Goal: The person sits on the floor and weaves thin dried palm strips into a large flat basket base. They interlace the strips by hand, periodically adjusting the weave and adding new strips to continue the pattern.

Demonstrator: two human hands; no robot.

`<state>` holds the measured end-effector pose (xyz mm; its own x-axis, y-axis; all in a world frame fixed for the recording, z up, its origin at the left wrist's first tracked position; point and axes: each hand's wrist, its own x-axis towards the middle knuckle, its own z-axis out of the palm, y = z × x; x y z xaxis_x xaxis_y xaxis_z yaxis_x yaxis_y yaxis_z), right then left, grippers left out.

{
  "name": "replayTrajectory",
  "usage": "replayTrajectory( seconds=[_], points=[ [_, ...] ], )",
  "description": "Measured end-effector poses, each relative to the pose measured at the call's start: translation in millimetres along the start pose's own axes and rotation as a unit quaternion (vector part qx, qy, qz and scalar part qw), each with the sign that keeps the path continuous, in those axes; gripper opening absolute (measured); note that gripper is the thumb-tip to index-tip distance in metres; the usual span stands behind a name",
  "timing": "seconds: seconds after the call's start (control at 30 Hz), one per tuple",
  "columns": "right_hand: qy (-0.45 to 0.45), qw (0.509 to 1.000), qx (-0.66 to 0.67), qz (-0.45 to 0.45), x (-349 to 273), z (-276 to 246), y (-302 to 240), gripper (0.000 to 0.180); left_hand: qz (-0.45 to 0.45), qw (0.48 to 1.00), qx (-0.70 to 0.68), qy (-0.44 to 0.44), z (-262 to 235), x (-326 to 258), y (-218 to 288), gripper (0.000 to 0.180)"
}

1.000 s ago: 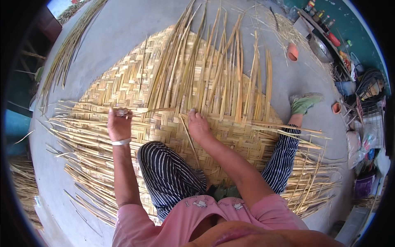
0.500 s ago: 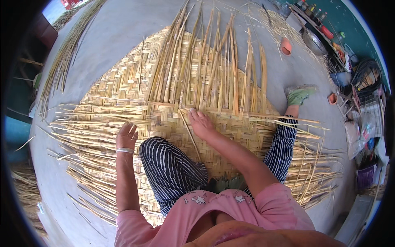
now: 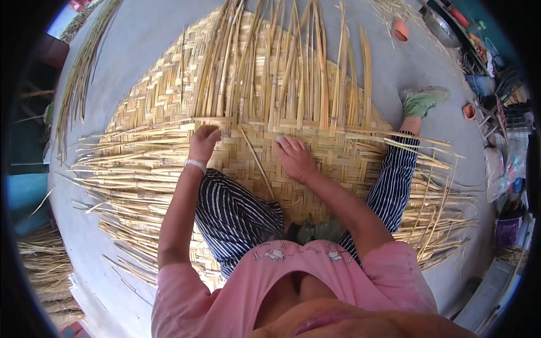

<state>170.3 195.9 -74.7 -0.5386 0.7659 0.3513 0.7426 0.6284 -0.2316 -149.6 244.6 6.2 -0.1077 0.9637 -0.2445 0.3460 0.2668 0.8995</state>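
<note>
A wide mat (image 3: 163, 73) of woven, flattened cane strips lies on the floor beneath me. Loose strip ends fan out at its sides, and several strips (image 3: 298, 67) stand away from the weave at its far part. My left hand (image 3: 204, 143) is over the left half, fingers curled together, close to the left end of a crosswise strip (image 3: 214, 119). What its fingertips hold, if anything, is hidden. Flat on the weave rests my right hand (image 3: 296, 158), fingers stretched out, with something whitish on one fingertip. Between both hands a thin loose strip (image 3: 256, 160) lies slantwise.
A bundle of long stalks (image 3: 87, 73) lies on the grey floor at the far left; more stalks (image 3: 48, 270) are at the near left. To the right are an orange pot (image 3: 400, 30), a metal pan (image 3: 441, 28) and a purple bucket (image 3: 505, 230). My right leg (image 3: 394, 174) stretches across the mat.
My left hand has moved right and away from me, from the side strips to the crosswise strip's end, its fingers curling. My right hand has shifted slightly right, off the loose strip's top.
</note>
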Motion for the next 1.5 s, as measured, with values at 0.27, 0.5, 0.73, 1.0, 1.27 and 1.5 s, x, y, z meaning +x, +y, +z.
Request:
replayTrajectory(
  seconds=[0.27,0.5,0.73,1.0,1.27,1.5],
  points=[
    [-0.018,0.999,0.048,0.01,1.7,-6.9,-5.5,0.044,0.135,0.974,0.176,-0.053,125.6,142.1,56.7,0.03],
    [-0.066,0.997,0.033,0.033,3.4,-7.3,-3.4,0.048,0.09,0.928,0.361,-0.015,214.0,232.3,112.3,0.03],
    [-0.042,0.997,0.056,0.037,8.6,-12.8,-2.0,0.045,-0.026,0.934,0.356,0.012,225.8,274.8,128.3,0.03],
    [-0.021,0.997,0.059,0.036,10.6,-13.5,-1.4,0.042,0.014,0.917,0.399,-0.016,226.8,306.5,122.0,0.038],
    [-0.019,0.997,0.068,0.042,11.0,-14.7,1.0,0.042,0.004,0.978,0.204,0.04,235.9,313.6,125.4,0.041],
    [-0.029,0.996,0.067,0.045,11.4,-17.9,2.3,0.043,-0.029,0.976,-0.202,-0.076,231.1,316.7,163.6,0.018]
  ],
)
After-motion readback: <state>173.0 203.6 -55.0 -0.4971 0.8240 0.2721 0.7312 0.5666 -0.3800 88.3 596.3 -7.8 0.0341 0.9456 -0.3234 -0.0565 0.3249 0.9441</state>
